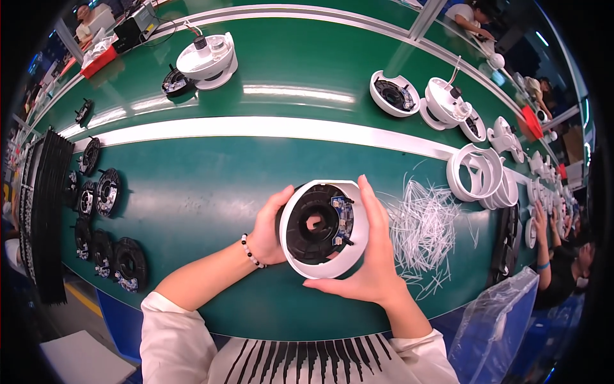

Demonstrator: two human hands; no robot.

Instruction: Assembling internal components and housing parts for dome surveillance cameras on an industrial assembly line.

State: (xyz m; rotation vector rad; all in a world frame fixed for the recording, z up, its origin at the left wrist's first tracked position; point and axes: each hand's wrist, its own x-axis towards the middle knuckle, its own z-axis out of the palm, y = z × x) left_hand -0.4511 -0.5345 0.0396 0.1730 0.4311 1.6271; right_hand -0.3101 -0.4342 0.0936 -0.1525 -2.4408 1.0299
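Note:
Both hands hold a round white plastic housing [348, 246] over the green table. Inside it sits a black ring-shaped part [313, 224] with a small blue circuit board [343, 217] on its right side. My left hand [268, 232], with a bead bracelet at the wrist, grips the housing's left edge. On the right, my right hand [374, 256] cups the housing's right side and bottom rim, fingers stretched up along it.
A loose heap of thin white ties [422, 230] lies right of the hands. Several black ring parts [105, 192] line the left edge. White housings [393, 95] and white rings [476, 171] stand beyond a white strip [256, 128]. Another person's arm [543, 243] works at far right.

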